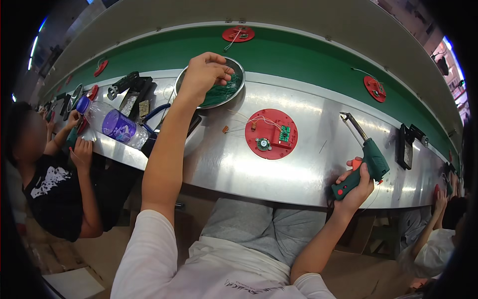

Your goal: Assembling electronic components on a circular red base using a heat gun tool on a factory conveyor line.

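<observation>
My left hand [205,75] is raised over a round metal bowl [241,89] that holds many thin green pieces [222,93]. Its fingers are curled together; anything between the fingertips is too small to make out. In my right hand [362,192] is a green soldering gun [374,158] with a red trigger, its metal tip pointing up and away over the table. Between my hands a red round disc [261,145] lies flat on the table, carrying a small green circuit board [285,133], a round component [263,144] and white wires that run out to the left.
The steel table [239,179] backs onto a green conveyor belt [298,62] bearing red discs [238,34]. Left of the bowl stand a plastic bottle [118,125], blue-handled pliers [155,112] and a black stand [142,94]. Another black holder [406,147] sits right. People work on both sides.
</observation>
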The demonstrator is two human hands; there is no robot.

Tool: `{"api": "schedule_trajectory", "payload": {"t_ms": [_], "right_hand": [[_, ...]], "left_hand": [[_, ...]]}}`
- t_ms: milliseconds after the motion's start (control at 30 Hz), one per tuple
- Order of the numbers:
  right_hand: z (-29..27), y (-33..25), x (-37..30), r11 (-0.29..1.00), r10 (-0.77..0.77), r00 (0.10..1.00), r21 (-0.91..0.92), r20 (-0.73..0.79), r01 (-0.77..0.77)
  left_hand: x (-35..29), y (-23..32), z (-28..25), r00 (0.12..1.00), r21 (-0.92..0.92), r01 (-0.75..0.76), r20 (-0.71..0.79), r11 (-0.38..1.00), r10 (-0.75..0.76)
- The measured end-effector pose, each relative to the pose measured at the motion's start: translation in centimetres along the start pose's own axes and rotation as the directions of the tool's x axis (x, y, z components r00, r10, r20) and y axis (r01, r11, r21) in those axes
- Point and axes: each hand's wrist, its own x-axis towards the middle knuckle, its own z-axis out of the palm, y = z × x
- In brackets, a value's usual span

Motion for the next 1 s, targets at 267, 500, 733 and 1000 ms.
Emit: {"api": "schedule_trajectory", "payload": {"t_ms": [267, 500, 733, 1000], "right_hand": [[-0.1, -0.3, -0.5, 0.999, -0.047, 0.993, 0.024, 0.108, 0.044], [-0.9, -0.4, -4.3, 0.996, -0.075, 0.906, -0.006, 0.417, 0.085], [-2.4, 0.4, -4.7, 0.958, -0.111, 0.791, -0.145, 0.601, 0.246], [-2.9, 0.9, -5.5, 0.917, -0.113, 0.736, -0.216, 0.667, 0.336]], "left_hand": [[-3.5, 1.5, 4.5, 0.967, 0.338, -0.239, 0.169, 0.910, 0.191], [-10.3, 0.0, 8.3, 0.752, 0.338, -0.638, 0.470, 0.692, 0.462], [-10.5, -1.1, 8.8, 0.739, 0.495, -0.672, 0.493, 0.551, 0.458], [-10.6, -2.1, 9.0, 0.761, 0.555, -0.648, 0.489, 0.521, 0.426]]}}
